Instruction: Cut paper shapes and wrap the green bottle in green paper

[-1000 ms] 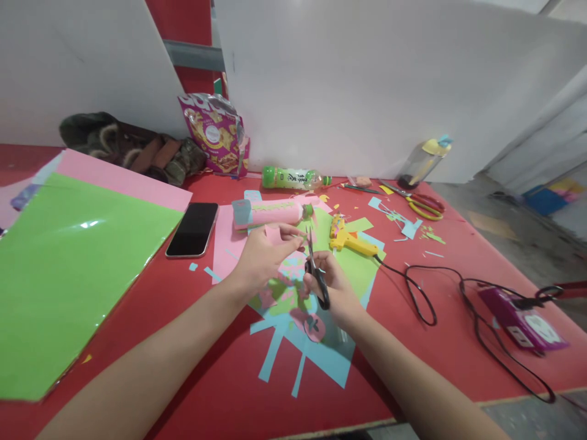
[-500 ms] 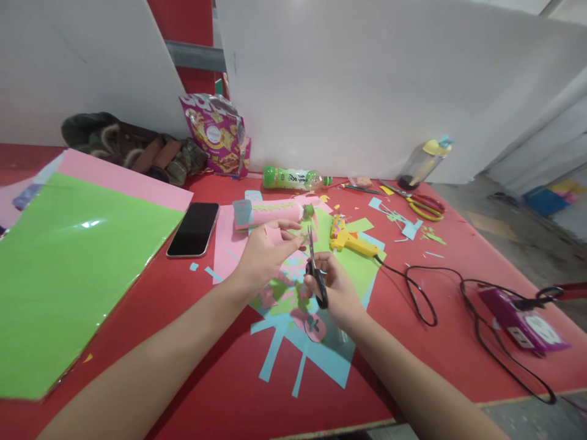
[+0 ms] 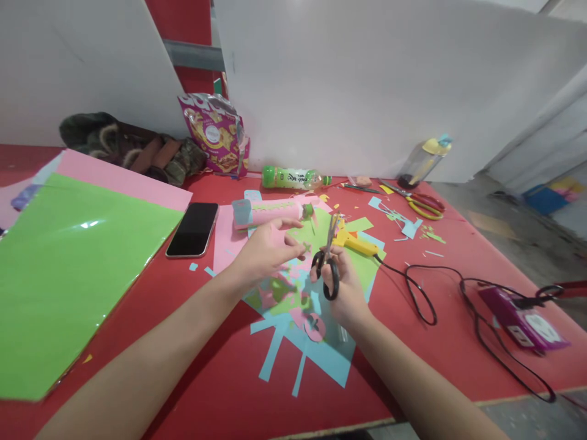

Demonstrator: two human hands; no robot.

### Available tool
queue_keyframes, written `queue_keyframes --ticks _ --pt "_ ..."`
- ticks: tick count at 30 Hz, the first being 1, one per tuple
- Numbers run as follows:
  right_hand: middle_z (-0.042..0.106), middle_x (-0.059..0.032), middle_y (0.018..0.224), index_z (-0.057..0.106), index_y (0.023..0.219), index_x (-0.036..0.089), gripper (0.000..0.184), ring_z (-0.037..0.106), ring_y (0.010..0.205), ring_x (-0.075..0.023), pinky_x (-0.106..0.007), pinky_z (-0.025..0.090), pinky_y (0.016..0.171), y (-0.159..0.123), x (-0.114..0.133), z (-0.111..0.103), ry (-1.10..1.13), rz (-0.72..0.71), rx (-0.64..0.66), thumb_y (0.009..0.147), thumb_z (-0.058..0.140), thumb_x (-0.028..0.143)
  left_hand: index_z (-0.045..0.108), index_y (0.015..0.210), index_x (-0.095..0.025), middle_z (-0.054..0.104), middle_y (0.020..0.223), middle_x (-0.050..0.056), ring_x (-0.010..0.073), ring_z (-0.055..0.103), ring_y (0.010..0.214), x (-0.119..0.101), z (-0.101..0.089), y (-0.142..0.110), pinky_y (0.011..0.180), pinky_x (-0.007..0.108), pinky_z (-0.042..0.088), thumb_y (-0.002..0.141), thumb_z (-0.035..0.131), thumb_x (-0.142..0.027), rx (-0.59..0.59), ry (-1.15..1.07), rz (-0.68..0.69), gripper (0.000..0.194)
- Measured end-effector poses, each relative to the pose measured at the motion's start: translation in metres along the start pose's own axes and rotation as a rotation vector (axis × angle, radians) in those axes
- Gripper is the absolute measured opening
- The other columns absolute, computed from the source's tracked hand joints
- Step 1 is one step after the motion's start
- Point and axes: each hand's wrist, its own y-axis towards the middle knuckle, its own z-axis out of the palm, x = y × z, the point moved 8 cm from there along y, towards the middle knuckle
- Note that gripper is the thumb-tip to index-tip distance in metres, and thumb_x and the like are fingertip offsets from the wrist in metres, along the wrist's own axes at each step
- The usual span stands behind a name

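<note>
My left hand [image 3: 271, 247] hovers over the pile of cut paper. Its index finger is stretched out, while the thumb and another finger close at a small green piece of paper [image 3: 307, 247]. My right hand [image 3: 343, 278] grips black-handled scissors [image 3: 331, 256], their blades pointing up and away from me, apart from the paper. Below both hands lie pink, green and blue scraps [image 3: 279, 290], partly blurred, on light blue paper [image 3: 321, 360]. Just beyond my left hand, a bottle wrapped in pink paper [image 3: 275, 211] lies on its side.
A yellow glue gun [image 3: 360, 244] lies right of the scissors, its black cord running to a purple power strip [image 3: 523, 321]. Left are a phone [image 3: 193, 229] and a green sheet pack [image 3: 87, 263]. A green-labelled bottle [image 3: 293, 178], snack bag [image 3: 215, 134] and red-and-yellow-handled scissors [image 3: 424, 205] lie farther back.
The scissors have moved right, away from my left hand, and turned so both handle loops show. The pink paper that stuck up from my left hand no longer shows there.
</note>
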Motion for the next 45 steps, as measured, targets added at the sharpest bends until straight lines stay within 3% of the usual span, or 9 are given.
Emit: queue_keyframes --ticks 7,13,18,23,27,32,36,39,45 --pt "0.047 0.0052 0.072 0.045 0.084 0.024 0.036 0.049 0.058 -0.0085 -0.024 0.040 0.056 0.002 -0.001 -0.008 0.030 0.051 -0.098 0.057 0.068 0.030 0.034 0.117 -0.023 0.060 0.057 -0.004 0.0136 0.057 0.044 0.010 0.019 -0.007 0.040 0.020 0.041 0.061 0.060 -0.022 0.289 0.139 -0.087 0.062" --pt "0.048 0.0057 0.071 0.043 0.078 0.024 0.038 0.051 0.058 -0.0089 -0.023 0.041 0.054 0.000 -0.004 0.002 0.044 0.099 -0.019 0.051 0.069 0.017 0.045 0.110 -0.022 0.056 0.053 -0.006 0.0135 0.056 0.042 -0.001 0.014 -0.007 0.039 0.019 0.039 0.056 0.061 -0.020 0.234 0.221 0.035 0.056" --pt "0.047 0.0065 0.069 0.043 0.078 0.023 0.037 0.049 0.055 -0.0072 -0.021 0.038 0.050 -0.001 -0.005 0.006 0.044 0.116 0.019 0.052 0.068 0.014 0.044 0.111 -0.023 0.057 0.054 -0.005 0.0144 0.055 0.045 -0.001 0.015 -0.007 0.041 0.020 0.040 0.059 0.059 -0.022 0.300 0.301 0.045 0.054" --pt "0.046 0.0062 0.072 0.043 0.078 0.023 0.036 0.049 0.056 -0.0070 -0.022 0.039 0.054 0.002 -0.004 -0.005 0.055 0.080 -0.089 0.052 0.068 0.016 0.048 0.107 -0.022 0.059 0.076 0.001 0.0136 0.056 0.058 0.003 0.004 0.001 0.047 0.020 0.041 0.055 0.065 -0.027 0.146 0.263 0.069 0.055" --pt "0.045 0.0067 0.072 0.043 0.079 0.024 0.036 0.050 0.058 -0.0076 -0.023 0.041 0.057 0.003 -0.002 -0.015 0.091 0.044 -0.197 0.053 0.067 0.016 0.040 0.115 -0.018 0.058 0.064 0.001 0.0152 0.058 0.057 0.023 0.015 0.004 0.047 0.022 0.043 0.059 0.065 -0.032 0.230 0.061 -0.072 0.063" --pt "0.046 0.0066 0.071 0.041 0.080 0.025 0.038 0.050 0.056 -0.0081 -0.024 0.042 0.054 0.003 0.000 -0.020 0.135 0.015 -0.243 0.054 0.066 0.016 0.058 0.081 -0.013 0.064 0.074 0.008 0.0168 0.061 0.069 0.031 0.043 -0.001 0.058 0.025 0.047 0.068 0.057 -0.035 0.367 -0.016 -0.120 0.026" --pt "0.046 0.0068 0.070 0.040 0.081 0.025 0.036 0.049 0.053 -0.0077 -0.023 0.041 0.049 0.003 0.000 -0.019 0.163 0.000 -0.226 0.056 0.065 0.017 0.058 0.072 -0.013 0.062 0.066 0.005 0.0132 0.060 0.065 0.030 0.049 -0.002 0.060 0.023 0.047 0.075 0.049 -0.037 0.270 -0.050 -0.030 0.026" --pt "0.044 0.0067 0.071 0.042 0.080 0.024 0.035 0.051 0.057 -0.0072 -0.022 0.042 0.053 0.003 0.001 -0.020 0.163 -0.008 -0.237 0.056 0.066 0.015 0.054 0.067 -0.013 0.059 0.063 0.003 0.0095 0.055 0.051 0.034 0.047 -0.004 0.045 0.019 0.043 0.075 0.047 -0.038 0.198 -0.056 -0.036 0.027" --pt "0.040 0.0071 0.072 0.042 0.079 0.024 0.037 0.046 0.056 -0.0053 -0.020 0.039 0.055 0.004 0.000 -0.014 0.132 0.041 -0.178 0.054 0.068 0.017 0.048 0.055 -0.015 0.053 0.052 -0.001 0.0074 0.047 0.038 0.031 0.039 -0.001 0.037 0.019 0.038 0.075 0.046 -0.035 0.220 0.039 -0.052 0.029"
